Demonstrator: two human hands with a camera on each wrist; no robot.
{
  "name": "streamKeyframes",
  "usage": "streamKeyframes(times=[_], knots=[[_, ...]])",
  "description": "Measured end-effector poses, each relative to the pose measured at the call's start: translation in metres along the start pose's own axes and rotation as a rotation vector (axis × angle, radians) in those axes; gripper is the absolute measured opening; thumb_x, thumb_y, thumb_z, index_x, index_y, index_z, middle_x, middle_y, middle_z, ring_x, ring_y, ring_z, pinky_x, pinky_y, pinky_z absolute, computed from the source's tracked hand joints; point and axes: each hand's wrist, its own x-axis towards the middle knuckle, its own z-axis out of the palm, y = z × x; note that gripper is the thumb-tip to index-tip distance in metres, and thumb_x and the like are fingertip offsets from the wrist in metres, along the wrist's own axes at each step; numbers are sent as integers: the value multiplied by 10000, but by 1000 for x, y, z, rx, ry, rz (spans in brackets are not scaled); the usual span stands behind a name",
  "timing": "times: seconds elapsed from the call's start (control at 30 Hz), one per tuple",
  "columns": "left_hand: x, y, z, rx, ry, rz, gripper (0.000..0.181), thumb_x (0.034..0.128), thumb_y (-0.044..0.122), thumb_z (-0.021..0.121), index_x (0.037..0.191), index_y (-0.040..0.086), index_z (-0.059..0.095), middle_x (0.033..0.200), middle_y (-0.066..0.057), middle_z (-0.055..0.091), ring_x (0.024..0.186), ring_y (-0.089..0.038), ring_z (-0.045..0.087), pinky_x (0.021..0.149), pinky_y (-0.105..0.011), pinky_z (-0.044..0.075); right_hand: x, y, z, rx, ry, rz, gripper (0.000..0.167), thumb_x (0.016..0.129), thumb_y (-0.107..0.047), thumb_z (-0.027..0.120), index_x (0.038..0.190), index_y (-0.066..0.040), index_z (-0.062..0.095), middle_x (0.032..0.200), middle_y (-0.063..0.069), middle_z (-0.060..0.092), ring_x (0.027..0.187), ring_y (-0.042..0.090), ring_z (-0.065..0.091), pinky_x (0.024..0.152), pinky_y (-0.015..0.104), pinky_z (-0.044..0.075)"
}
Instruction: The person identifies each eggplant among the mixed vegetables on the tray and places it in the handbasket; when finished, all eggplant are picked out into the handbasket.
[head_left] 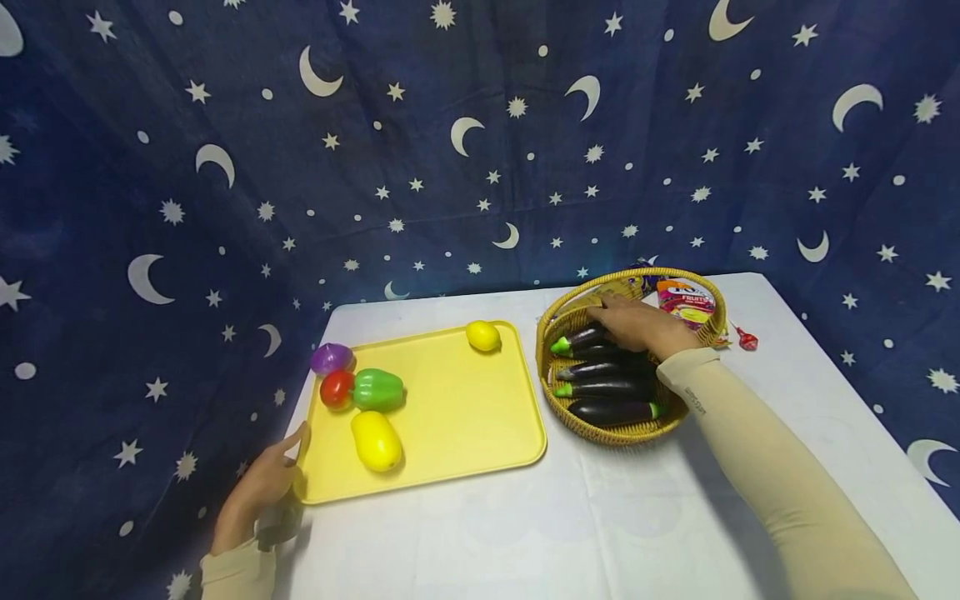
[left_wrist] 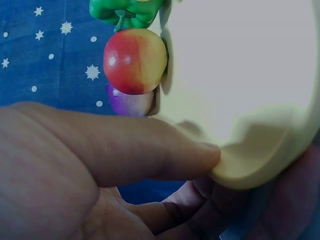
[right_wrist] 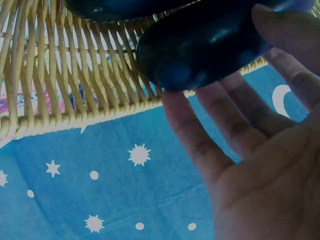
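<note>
My left hand (head_left: 264,483) grips the left edge of a yellow tray (head_left: 465,425), thumb on top of the rim and fingers below it. On the tray lie a purple onion (head_left: 332,359), a round red fruit (head_left: 337,390), a green bell pepper (head_left: 378,390), a yellow mango (head_left: 377,442) and a lemon (head_left: 482,336). Inside a wicker basket (head_left: 545,367), my right hand (head_left: 637,323) holds an eggplant (right_wrist: 205,47) at the back, thumb on one side and fingertips against the other. Several more eggplants (head_left: 611,388) lie in front of it.
The basket's tall handle (head_left: 622,273) arches over the right hand. Behind the basket are colorful snack packets (head_left: 686,302), with a red wrapped lollipop (head_left: 747,339) to their right. A dark blue curtain (head_left: 450,167) hangs behind the white table (head_left: 525,533).
</note>
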Motion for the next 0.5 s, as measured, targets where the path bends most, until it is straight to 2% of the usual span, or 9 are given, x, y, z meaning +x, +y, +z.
streamKeyframes(times=[0.07, 0.17, 0.3, 0.4, 0.5], knots=[[-1, 1, 0, 7, 4, 4, 875, 850, -112, 506, 1667, 0, 212, 1106, -292, 627, 879, -321, 592, 680, -337, 458, 1, 0, 2, -10, -5, 9, 265, 1013, -73, 629, 1277, -90, 600, 1535, 356, 480, 1478, 558, 437, 1198, 682, 376], [-1, 5, -2, 4, 13, 5, 884, 838, -128, 496, 1667, 0, 216, 1014, -259, 610, 803, -308, 550, 649, -324, 432, 3, -2, 2, -14, -18, 29, 321, 1027, -91, 609, 1348, -77, 590, 1556, 350, 455, 1494, 559, 411, 1199, 693, 366], [0, 6, -2, -13, 19, -9, 862, 865, -116, 480, 1673, 1, 203, 786, -100, 491, 643, -212, 430, 566, -301, 394, -1, -5, -2, 20, -11, 56, 431, 1027, -94, 605, 1454, -65, 554, 1607, 365, 388, 1530, 574, 341, 1223, 711, 310], [2, 6, 0, 38, 29, 26, 795, 927, -51, 491, 1664, -41, 194, 692, -23, 432, 574, -163, 406, 527, -286, 389, -15, -7, -3, 49, 45, 56, 445, 1026, -108, 621, 1464, -71, 551, 1552, 354, 435, 1488, 570, 393, 1199, 713, 344], [1, 14, -2, 150, 70, 74, 748, 977, 39, 498, 1651, -77, 198, 661, -65, 488, 592, -203, 469, 563, -341, 436, -38, -10, -2, 72, 153, 26, 414, 1023, -116, 641, 1429, -67, 577, 1423, 305, 512, 1379, 540, 500, 1121, 699, 429]])
